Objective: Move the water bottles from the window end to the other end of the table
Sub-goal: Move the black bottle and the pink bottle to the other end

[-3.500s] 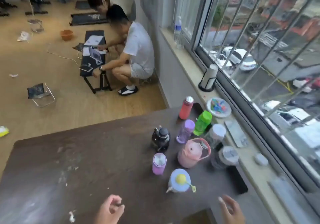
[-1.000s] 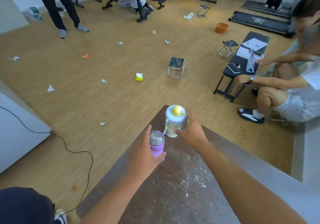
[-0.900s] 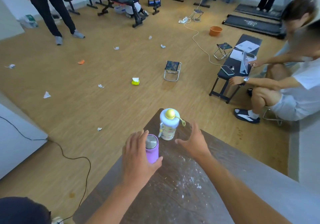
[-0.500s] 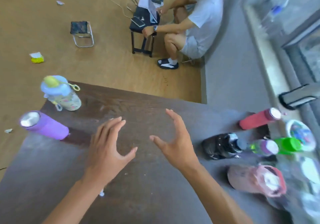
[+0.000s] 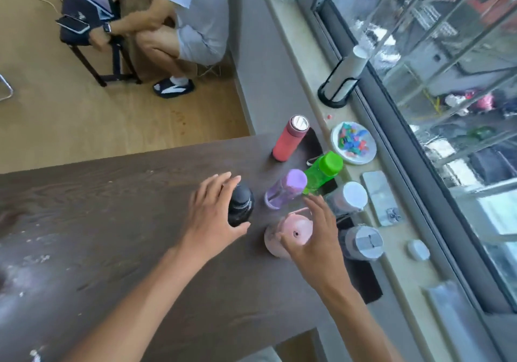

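At the window end of the dark table (image 5: 117, 194), the black bottle (image 5: 240, 204) stands upright inside the curl of the left hand (image 5: 212, 216), its fingers (image 5: 223, 184) wrapping around it. The pink jug (image 5: 288, 233) sits under the right hand (image 5: 316, 238), fingers spread over its lid. Beyond the fingertips stand the purple bottle (image 5: 285, 188), green bottle (image 5: 321, 171) and red bottle (image 5: 291, 138).

The left hand (image 5: 213, 216) curls around the black bottle (image 5: 240, 204), fingers spread over its far side. The right hand (image 5: 314, 238) cups the pink jug (image 5: 288, 231) — thumb at its lid. Beside them on the table (image 5: 112, 208) stand the lilac bottle (image 5: 285, 188), green bottle (image 5: 321, 172) and red flask (image 5: 291, 138) — all upright.
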